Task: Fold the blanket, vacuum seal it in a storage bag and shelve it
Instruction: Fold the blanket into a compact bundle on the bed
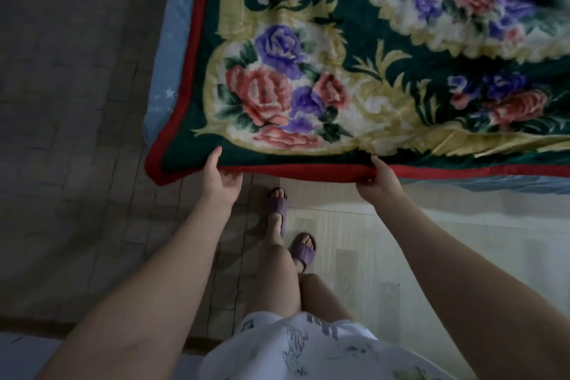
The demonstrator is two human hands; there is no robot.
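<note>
The left hand (220, 177) pinches the near edge of the blanket (354, 71), thumb lying on top of the dark green field and the fingers tucked under the red border (308, 171), close to the blanket's near-left corner. The right hand (377, 182) grips the same red edge further along to its own side, thumb on top, the remaining fingers curled beneath and hidden by the fabric. Between the two hands the border runs in a nearly straight band, lifted slightly off what lies below.

Beyond both hands the blanket spreads flat across a bed (172, 49), its blue star-printed sheet showing as a strip past the left hand's outer side and again under the edge beyond the right hand. The pattern is pink and purple roses framed by yellow scrollwork on dark green.

Below the hands, toward the person's body, two feet in purple slippers (303, 248) stand on a pale wood-look floor (354, 241). To the outside of the left forearm lies a grey, tiled-looking surface (68, 133).
</note>
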